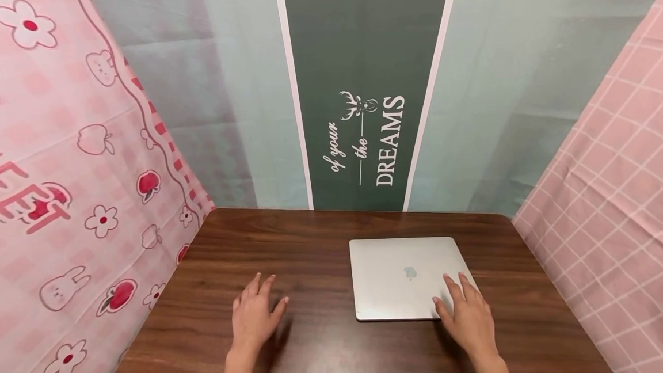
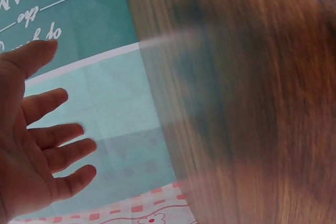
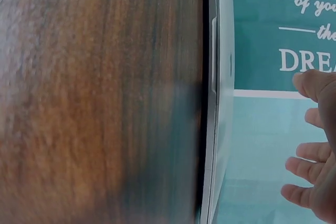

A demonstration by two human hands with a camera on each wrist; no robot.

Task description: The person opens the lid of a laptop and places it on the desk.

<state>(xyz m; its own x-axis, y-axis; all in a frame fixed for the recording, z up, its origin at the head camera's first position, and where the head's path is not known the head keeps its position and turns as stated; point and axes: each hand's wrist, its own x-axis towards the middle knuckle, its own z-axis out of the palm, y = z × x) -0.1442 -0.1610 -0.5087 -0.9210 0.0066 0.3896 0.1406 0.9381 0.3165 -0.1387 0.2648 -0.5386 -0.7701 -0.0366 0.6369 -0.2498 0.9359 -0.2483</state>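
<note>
A closed silver laptop (image 1: 388,281) with an apple logo on its lid lies flat on the brown wooden table (image 1: 305,338), right of centre. Over its front right corner in the head view is my right hand (image 1: 468,318), fingers spread and relaxed, holding nothing. The right wrist view shows the laptop's thin front edge (image 3: 211,108) side-on, with a gap between it and the right hand (image 3: 320,145). My left hand (image 1: 255,315) hovers above the table left of the laptop, its fingers loosely extended and nothing in them. Those spread fingers also show in the left wrist view (image 2: 58,145).
A pink cloth with fruit and rabbit prints (image 1: 119,189) hangs along the left side. On the right hangs a pink checked cloth (image 1: 611,177). Behind the table's far edge is a green curtain (image 1: 362,33) with white lettering.
</note>
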